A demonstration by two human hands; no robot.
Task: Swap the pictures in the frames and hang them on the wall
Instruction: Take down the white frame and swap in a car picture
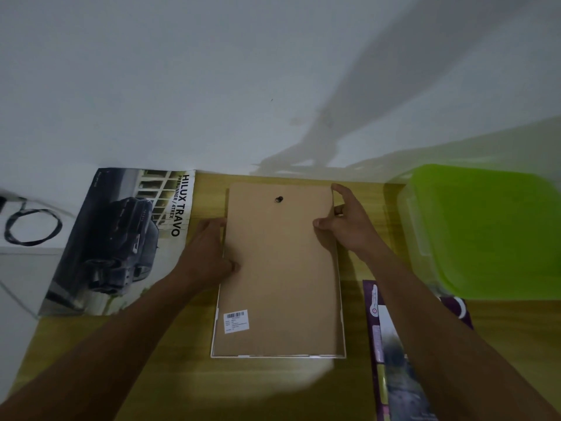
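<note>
Pressing both hands' fingers (323, 222) spread on the frame's (277, 356) backing board (279, 268) edges.

A plain domestic room is suggested: a wooden bench (273, 387) set against a bare white wall (182, 71), a green plastic tub (485, 232) at three o'clock.

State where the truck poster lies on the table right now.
In the head view, the truck poster lies flat at the table's left edge, against the wall, just left of the left hand and the face-down frame.
</note>
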